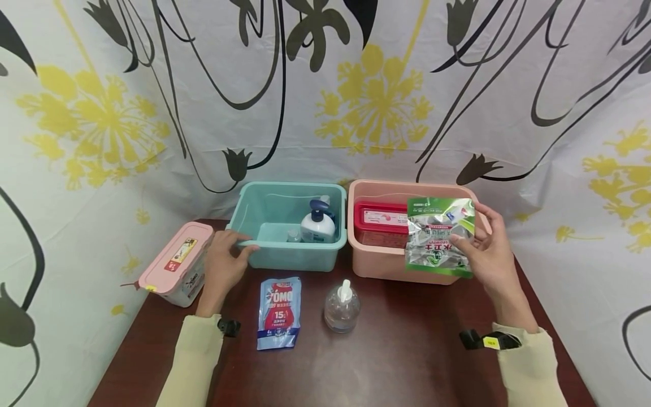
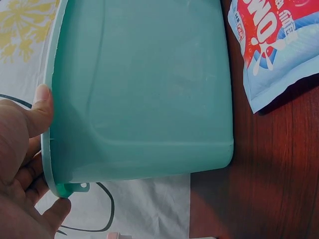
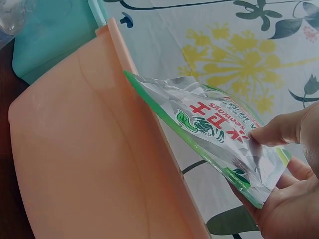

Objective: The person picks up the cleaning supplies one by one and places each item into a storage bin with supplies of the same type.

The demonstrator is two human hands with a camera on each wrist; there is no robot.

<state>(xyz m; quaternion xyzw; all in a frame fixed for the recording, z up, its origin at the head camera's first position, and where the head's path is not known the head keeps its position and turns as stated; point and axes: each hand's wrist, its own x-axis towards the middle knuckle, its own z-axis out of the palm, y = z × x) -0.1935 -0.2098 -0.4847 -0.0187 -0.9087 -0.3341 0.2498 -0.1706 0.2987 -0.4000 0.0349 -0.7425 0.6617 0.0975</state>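
A pink-lidded tub point(image 1: 178, 261) stands just left of the left hand point(image 1: 224, 265), a blue pouch point(image 1: 279, 314) and pump bottle point(image 1: 342, 311) right of that hand.

The left hand point(image 2: 12, 149), at eight o'clock, grips the rim of the teal bin point(image 2: 149, 94). At two o'clock, a bag point(image 2: 281, 47) lies on the desk point(image 2: 271, 174).

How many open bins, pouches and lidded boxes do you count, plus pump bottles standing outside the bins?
Open bins: 2, teal bin and pink bin
Pouches: 2, blue pouch and silver-green pouch
Lidded boxes: 2, pink-lidded box and red-lidded box
Pump bottles outside the bins: 1, clear pump bottle
Total: 7
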